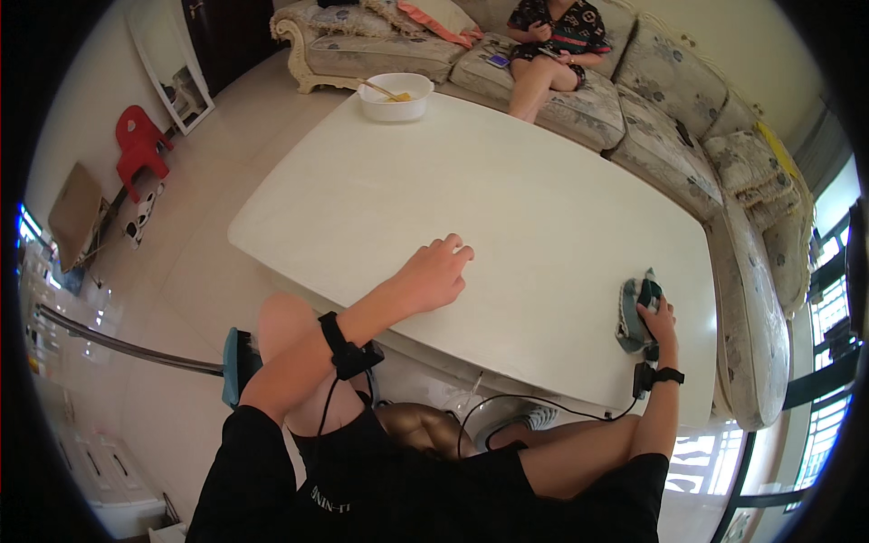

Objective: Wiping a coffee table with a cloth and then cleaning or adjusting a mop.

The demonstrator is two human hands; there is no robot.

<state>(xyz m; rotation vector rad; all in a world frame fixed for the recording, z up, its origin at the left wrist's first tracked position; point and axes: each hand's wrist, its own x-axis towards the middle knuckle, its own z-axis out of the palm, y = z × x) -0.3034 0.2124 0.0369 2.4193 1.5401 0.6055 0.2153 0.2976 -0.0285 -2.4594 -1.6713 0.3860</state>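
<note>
My right hand (660, 320) lies on a crumpled green-and-white cloth (633, 315) near the right end of the white table (502, 183). Its fingers bend over the cloth's right side, and part of the cloth is hidden beneath them. Over the near half of the tabletop is my left hand (438, 271), holding nothing, its fingers loosely curled and a little apart. Whether it touches the surface I cannot tell. Each wrist wears a black strap with a small box and a cable.
A white two-handled basin (396, 102) with a wooden-handled tool stands at the table's far left corner. Behind the table, a person (553, 54) sits on the floral sofa (577, 112). A blue broom (233, 366) is by my left leg; a red chair (139, 146) stands farther left.
</note>
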